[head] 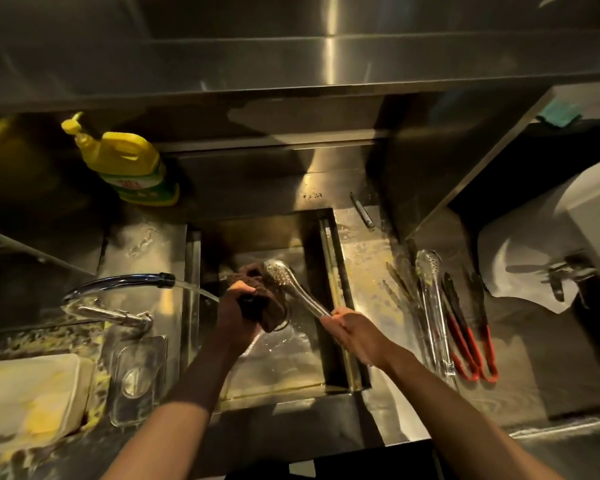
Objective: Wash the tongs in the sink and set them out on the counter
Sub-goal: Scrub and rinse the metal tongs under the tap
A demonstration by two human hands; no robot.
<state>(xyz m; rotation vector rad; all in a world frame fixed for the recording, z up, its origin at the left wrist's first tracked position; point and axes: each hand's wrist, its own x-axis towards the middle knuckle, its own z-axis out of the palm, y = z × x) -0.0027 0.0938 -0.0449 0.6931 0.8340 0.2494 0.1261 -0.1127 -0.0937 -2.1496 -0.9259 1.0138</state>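
Your right hand (352,330) grips tongs (293,287) by the handle over the sink (257,230); they run up-left into cloth (272,308) clutched by left hand (235,315).

Dim warm yellow light, glare streak on steel backsplash (331,64), dark corners, wide-angle edge bending

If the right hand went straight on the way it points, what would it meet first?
Probably the brown cloth gripped by the left hand: the right hand points up-left along the tongs, whose head lies at that cloth. Depth is unclear.
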